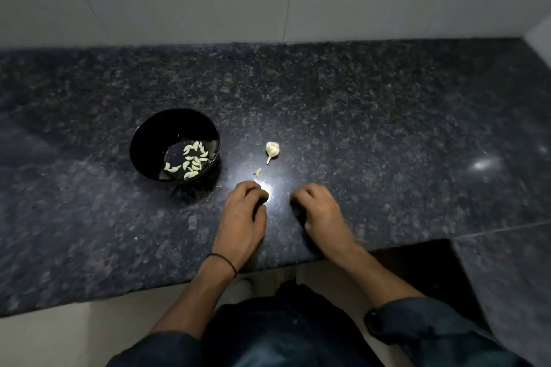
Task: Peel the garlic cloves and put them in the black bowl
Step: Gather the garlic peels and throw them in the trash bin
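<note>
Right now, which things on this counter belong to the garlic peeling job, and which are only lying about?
Belong to the job:
- black bowl with peeled cloves in it
- garlic bulb
- loose clove beside the bulb
- left hand and right hand

Only around:
- granite counter
- tiled wall
- black wrist band

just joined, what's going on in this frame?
A person is peeling garlic at a dark granite counter. The black bowl holds many peeled cloves. A small garlic bulb and one loose clove lie on the counter to its right. The left hand and right hand rest on the counter, fingers curled; glare hides whether either holds anything.
</note>
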The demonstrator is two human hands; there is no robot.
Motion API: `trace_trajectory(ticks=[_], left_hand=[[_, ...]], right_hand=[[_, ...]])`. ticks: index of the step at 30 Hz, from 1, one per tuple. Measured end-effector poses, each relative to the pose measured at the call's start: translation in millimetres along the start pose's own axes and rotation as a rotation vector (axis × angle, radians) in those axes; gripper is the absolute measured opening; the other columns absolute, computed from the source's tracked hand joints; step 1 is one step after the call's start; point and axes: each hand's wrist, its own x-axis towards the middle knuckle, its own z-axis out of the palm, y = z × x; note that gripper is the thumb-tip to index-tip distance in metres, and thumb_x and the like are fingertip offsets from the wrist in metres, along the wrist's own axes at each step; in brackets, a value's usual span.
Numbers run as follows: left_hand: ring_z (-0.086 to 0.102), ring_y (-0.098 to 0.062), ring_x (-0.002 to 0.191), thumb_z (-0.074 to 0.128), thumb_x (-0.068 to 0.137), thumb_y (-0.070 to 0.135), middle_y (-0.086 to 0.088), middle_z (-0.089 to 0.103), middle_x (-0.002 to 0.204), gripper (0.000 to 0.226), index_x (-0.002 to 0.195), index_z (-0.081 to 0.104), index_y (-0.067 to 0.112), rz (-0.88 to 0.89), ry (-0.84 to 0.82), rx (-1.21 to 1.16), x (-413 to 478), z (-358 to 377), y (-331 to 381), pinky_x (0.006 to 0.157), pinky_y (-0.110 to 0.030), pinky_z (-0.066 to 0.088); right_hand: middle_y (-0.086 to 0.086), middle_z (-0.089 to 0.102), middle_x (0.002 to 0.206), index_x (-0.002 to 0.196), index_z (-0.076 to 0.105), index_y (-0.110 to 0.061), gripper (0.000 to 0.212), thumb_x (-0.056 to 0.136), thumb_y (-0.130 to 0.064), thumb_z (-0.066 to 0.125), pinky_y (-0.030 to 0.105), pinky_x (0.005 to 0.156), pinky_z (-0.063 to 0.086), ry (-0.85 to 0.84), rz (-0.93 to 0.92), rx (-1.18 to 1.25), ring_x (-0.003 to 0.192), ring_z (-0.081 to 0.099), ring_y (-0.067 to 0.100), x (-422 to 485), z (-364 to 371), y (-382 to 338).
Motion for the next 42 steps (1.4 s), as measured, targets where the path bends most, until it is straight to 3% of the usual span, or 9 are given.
trace_trajectory(ticks=[3, 7, 15, 20, 25, 31, 36, 39, 42], left_hand=[[0.053, -0.016, 0.112, 0.061, 0.089, 0.004, 0.006, 0.054, 0.116, 0.016, 0.101, 0.069, 0.011, 0.037, -0.002, -0.054, -0.9, -4.3, 0.3, 0.098, -0.034, 0.048], [0.054, -0.014, 0.113, 0.059, 0.094, 0.007, 0.004, 0.053, 0.12, 0.014, 0.104, 0.069, 0.009, 0.097, -0.027, -0.121, -4.0, -4.0, 5.2, 0.095, -0.035, 0.05], [0.061, -0.016, 0.101, 0.061, 0.091, 0.006, -0.002, 0.063, 0.107, 0.016, 0.102, 0.071, 0.01, 0.348, -0.25, -0.172, -18.9, 31.5, 65.0, 0.09, -0.032, 0.052], [0.062, -0.01, 0.095, 0.061, 0.091, 0.007, 0.001, 0.068, 0.103, 0.018, 0.104, 0.073, 0.013, 0.516, -0.53, -0.157, -66.9, 77.6, 120.8, 0.086, -0.012, 0.043], [0.061, -0.007, 0.091, 0.06, 0.094, 0.01, 0.005, 0.068, 0.103, 0.019, 0.105, 0.073, 0.019, 0.69, -0.813, -0.065, -162.7, 138.4, 173.1, 0.083, -0.019, 0.047], [0.058, -0.006, 0.084, 0.058, 0.095, 0.011, 0.004, 0.068, 0.102, 0.018, 0.104, 0.073, 0.017, 0.821, -1.162, 0.021, -325.9, 218.9, 204.8, 0.074, -0.008, 0.04], [0.062, -0.011, 0.088, 0.057, 0.095, 0.009, 0.001, 0.071, 0.108, 0.02, 0.104, 0.074, 0.016, 0.835, -1.474, 0.157, -453.8, 280.9, 191.4, 0.075, -0.006, 0.043], [0.065, -0.017, 0.094, 0.057, 0.095, 0.01, 0.0, 0.071, 0.113, 0.022, 0.107, 0.075, 0.016, 0.828, -1.612, 0.272, -506.3, 321.5, 165.1, 0.083, -0.021, 0.05], [0.067, -0.019, 0.096, 0.058, 0.093, 0.006, -0.002, 0.072, 0.114, 0.023, 0.106, 0.075, 0.013, 0.779, -1.655, 0.374, -538.0, 364.2, 132.7, 0.081, -0.015, 0.045]], right_hand=[[0.001, 0.067, 0.086, 0.086, 0.07, -0.009, 0.021, 0.088, 0.009, 0.058, 0.012, 0.076, 0.044, 0.21, 0.471, 0.398, 0.081, 0.06, 0.006, 0.7, -6.2, -15.7], [0.002, 0.061, 0.073, 0.09, 0.067, -0.006, 0.017, 0.095, 0.008, 0.058, 0.016, 0.063, 0.045, 0.401, 0.91, 0.972, 0.061, 0.054, 0.005, -20.7, -25.8, -25.5], [0.008, 0.06, 0.079, 0.093, 0.062, -0.005, 0.023, 0.097, 0.012, 0.046, 0.016, 0.057, 0.054, 0.82, 1.117, 1.658, 0.072, 0.056, 0.013, -105.4, -66.4, -28.0], [0.008, 0.061, 0.082, 0.096, 0.063, -0.006, 0.023, 0.099, 0.01, 0.046, 0.017, 0.058, 0.053, 1.06, 1.135, 1.678, 0.073, 0.057, 0.013, -206.1, -84.5, -28.2], [0.008, 0.062, 0.081, 0.096, 0.063, -0.005, 0.021, 0.098, 0.01, 0.048, 0.016, 0.061, 0.053, 1.347, 1.212, 1.614, 0.072, 0.057, 0.012, -357.4, -86.1, -48.2], [0.009, 0.06, 0.084, 0.097, 0.062, -0.003, 0.019, 0.098, 0.011, 0.049, 0.014, 0.062, 0.052, 1.602, 1.449, 1.467, 0.074, 0.055, 0.013, -564.5, -45.1, -98.1], [0.008, 0.061, 0.087, 0.112, 0.06, 0.003, 0.019, 0.099, 0.01, 0.049, 0.012, 0.06, 0.053, 1.674, 1.719, 1.375, 0.076, 0.057, 0.011, -697.6, 17.7, -139.2], [0.008, 0.059, 0.079, 0.107, 0.06, 0.005, 0.013, 0.098, 0.011, 0.051, 0.011, 0.054, 0.048, 1.624, 1.86, 1.246, 0.067, 0.053, 0.012, -750.0, 65.1, -146.5], [0.006, 0.059, 0.073, 0.096, 0.063, 0.004, 0.012, 0.098, 0.011, 0.053, 0.012, 0.052, 0.044, 1.555, 1.926, 1.194, 0.057, 0.052, 0.007, -783.8, 115.4, -133.1]])
